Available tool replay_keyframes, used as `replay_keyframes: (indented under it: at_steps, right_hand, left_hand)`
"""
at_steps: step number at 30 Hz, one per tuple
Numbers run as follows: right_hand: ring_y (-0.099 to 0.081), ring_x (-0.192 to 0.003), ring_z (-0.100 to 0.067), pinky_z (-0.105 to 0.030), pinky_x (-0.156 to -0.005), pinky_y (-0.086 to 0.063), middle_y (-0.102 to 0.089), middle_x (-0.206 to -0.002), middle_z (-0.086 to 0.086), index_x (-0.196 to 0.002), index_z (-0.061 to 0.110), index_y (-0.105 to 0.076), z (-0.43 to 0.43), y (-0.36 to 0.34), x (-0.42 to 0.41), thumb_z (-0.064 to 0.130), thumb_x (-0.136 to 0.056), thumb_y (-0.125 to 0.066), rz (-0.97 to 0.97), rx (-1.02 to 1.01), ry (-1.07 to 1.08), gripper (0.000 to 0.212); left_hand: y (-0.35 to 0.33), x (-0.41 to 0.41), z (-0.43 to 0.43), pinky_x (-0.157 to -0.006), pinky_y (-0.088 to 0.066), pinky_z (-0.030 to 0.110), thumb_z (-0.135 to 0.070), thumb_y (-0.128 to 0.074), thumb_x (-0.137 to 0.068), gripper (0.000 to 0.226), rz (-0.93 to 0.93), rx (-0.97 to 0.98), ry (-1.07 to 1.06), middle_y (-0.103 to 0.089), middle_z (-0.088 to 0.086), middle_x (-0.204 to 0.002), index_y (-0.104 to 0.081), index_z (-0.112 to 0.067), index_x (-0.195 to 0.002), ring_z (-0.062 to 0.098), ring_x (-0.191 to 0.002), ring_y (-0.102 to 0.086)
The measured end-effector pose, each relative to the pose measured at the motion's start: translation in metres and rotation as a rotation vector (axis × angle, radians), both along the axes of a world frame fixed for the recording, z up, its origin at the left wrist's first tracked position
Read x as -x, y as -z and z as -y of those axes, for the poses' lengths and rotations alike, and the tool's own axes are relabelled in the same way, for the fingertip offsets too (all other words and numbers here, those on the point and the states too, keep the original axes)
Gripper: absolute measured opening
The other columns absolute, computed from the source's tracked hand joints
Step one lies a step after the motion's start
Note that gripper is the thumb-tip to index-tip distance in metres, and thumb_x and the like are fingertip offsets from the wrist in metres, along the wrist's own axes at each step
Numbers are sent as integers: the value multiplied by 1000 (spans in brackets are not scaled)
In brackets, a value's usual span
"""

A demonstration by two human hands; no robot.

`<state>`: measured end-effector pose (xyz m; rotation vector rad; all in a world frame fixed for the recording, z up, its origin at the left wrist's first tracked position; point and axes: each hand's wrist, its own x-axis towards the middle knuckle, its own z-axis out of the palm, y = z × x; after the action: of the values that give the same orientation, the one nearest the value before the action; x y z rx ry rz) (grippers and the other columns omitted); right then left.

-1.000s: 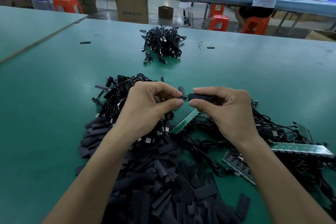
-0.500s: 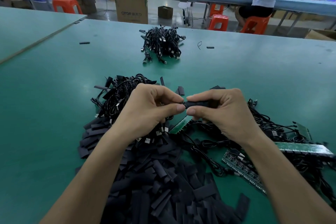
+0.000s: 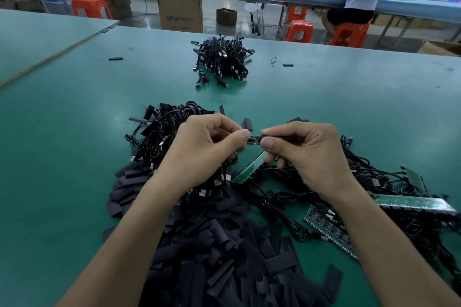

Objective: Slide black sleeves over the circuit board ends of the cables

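Note:
My left hand [image 3: 204, 149] pinches the small circuit board [image 3: 253, 141] at the end of a cable, held above the green table [image 3: 62, 157]. My right hand [image 3: 306, 152] pinches a black sleeve [image 3: 279, 139] whose mouth sits at the board's right end. A short stretch of board shows between the two thumbs. Below my forearms lies a big pile of loose black sleeves [image 3: 214, 244]. Tangled black cables [image 3: 164, 127] lie behind my left hand and more cables [image 3: 389, 189] spread under my right wrist.
A separate heap of black cables [image 3: 222, 60] sits further back on the table. Green circuit board strips [image 3: 411, 203] lie among the cables at right, another strip [image 3: 249, 168] below my hands. Stray sleeves [image 3: 115, 58] lie at the back. Beyond are cardboard boxes, orange stools and a seated person.
Half a second ago the sleeve covered the gap between my thumbs; now my hands are slightly apart and a bit of the board shows between them again.

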<state>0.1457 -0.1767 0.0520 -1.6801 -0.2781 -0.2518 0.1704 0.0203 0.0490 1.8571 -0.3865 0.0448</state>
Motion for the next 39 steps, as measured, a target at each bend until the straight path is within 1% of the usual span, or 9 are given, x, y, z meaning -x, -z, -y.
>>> replay_keyframes:
  at_steps: [3, 8, 12, 15, 20, 23, 28, 32, 39]
  right_hand:
    - [-67, -53, -15, -19, -50, -50, -71, -62, -8, -83, 12, -77, -1, 3, 0, 14, -75, -78, -2, -37, 6, 9]
    - [-67, -54, -16, -19, -50, -51, -72, -63, -8, -83, 12, -76, -6, 5, 0, 17, -70, -79, -28, -110, 34, 14]
    - [-67, -55, -13, -18, -50, -51, -74, -67, -6, -86, 11, -76, -10, 6, 0, 6, -73, -79, -17, -92, 24, 14]
    - [-68, -56, -16, -20, -51, -52, -73, -68, -7, -86, 14, -76, -10, 4, 0, 9, -74, -80, 16, -66, 44, 13]
    - [-68, -54, -18, -21, -50, -52, -72, -65, -6, -83, 15, -77, -9, 7, -2, 6, -80, -79, 26, -45, 95, 10]
    - [-68, -55, -18, -20, -49, -51, -72, -66, -5, -83, 17, -77, -9, 7, -2, 8, -80, -79, 30, -65, 107, 10]
    - [-69, -57, -19, -21, -49, -51, -73, -68, -5, -84, 19, -78, -9, 8, -1, 22, -76, -79, 50, -108, 79, 8]
    - [-70, -57, -21, -21, -49, -50, -72, -68, -6, -84, 17, -77, -9, 9, 0, 21, -76, -78, 49, -102, 86, 9]
    - [-67, -55, -17, -21, -51, -52, -74, -71, -4, -90, 14, -76, -14, 3, 1, 19, -71, -79, 47, -67, 48, 20]
  left_hand:
    - [1, 0, 1, -59, -49, 14, -36, -69, -92, 23, -25, -64, 21, -75, -5, -70, -74, -20, -77, 5, -61, -67]
    - [-1, -1, 1, -54, -45, 11, -32, -70, -92, 21, -11, -38, 46, -74, -4, -68, -72, -20, -75, 2, -55, -62]
    - [-1, -1, 2, -54, -46, 12, -32, -71, -90, 19, -23, -38, 61, -74, -3, -68, -73, -18, -78, 3, -56, -62]
    - [-1, 0, 3, -54, -46, 14, -32, -72, -91, 20, -9, -7, 37, -74, -3, -68, -73, -16, -78, 4, -56, -62]
    - [-3, 5, 5, -55, -57, 32, -32, -80, -84, 14, 129, -39, -96, -71, -6, -63, -74, -23, -75, 9, -56, -66]
    - [-5, 7, 5, -55, -57, 33, -29, -84, -80, 14, 162, -6, -136, -71, -7, -62, -75, -23, -72, 12, -55, -67]
    - [-3, 4, 4, -62, -59, 36, -34, -81, -82, 14, 69, -15, -103, -73, -4, -66, -75, -23, -75, 13, -59, -70]
    - [-1, 3, 4, -59, -56, 27, -31, -78, -87, 15, 62, -43, -59, -73, -6, -66, -76, -20, -76, 9, -58, -67]
    - [0, 2, 7, -63, -59, 32, -26, -74, -90, 14, 45, -41, 0, -74, -5, -69, -77, -17, -79, 11, -61, -69]
